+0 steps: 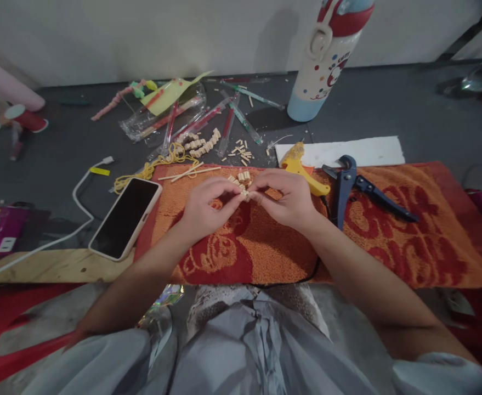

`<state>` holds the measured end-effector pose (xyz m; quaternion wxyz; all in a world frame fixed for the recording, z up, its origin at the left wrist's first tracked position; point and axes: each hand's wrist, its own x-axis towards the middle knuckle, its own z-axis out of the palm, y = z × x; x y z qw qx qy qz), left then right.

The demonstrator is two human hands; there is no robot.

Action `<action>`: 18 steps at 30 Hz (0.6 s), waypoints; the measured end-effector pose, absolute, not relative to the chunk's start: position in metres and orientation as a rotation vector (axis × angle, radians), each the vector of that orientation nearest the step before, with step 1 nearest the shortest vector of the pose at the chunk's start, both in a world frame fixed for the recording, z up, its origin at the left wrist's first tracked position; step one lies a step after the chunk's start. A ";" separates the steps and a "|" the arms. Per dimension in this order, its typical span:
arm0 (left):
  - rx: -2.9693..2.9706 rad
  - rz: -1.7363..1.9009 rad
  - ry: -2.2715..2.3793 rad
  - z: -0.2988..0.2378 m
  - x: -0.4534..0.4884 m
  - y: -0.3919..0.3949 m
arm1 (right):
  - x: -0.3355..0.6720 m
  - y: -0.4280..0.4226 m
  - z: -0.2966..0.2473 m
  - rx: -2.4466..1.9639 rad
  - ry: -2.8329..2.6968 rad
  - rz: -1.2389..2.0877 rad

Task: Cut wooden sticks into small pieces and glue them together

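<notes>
My left hand and my right hand meet over an orange and red towel. Between their pinched thumbs and fingertips is a small cluster of short wooden stick pieces, touched from both sides. Just behind it lie more short wooden stick bundles, partly hidden by my fingers. Beside my right hand rests a yellow hot glue gun, its nozzle end on a white strip. Right of that lies a blue cutter with its handles spread. Two thin wooden sticks lie beyond my left hand.
A phone lies left of the towel, near yellow cord. Behind are joined wooden pieces, loose cut bits and wrapped pens. A tall bottle stands at the back. A white cable runs along the left.
</notes>
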<state>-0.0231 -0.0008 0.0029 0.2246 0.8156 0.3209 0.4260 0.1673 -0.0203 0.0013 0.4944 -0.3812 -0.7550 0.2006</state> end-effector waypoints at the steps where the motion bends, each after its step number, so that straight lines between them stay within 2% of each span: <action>1: 2.250 1.179 0.882 0.003 -0.023 -0.001 | 0.167 -0.020 0.001 -0.922 -1.831 0.486; 8: 2.214 1.165 0.910 0.002 -0.023 -0.001 | 0.167 -0.020 0.003 -0.923 -1.817 0.495; 18: 1.956 1.355 1.061 -0.006 -0.018 0.000 | 0.164 -0.021 0.003 -0.990 -1.699 0.408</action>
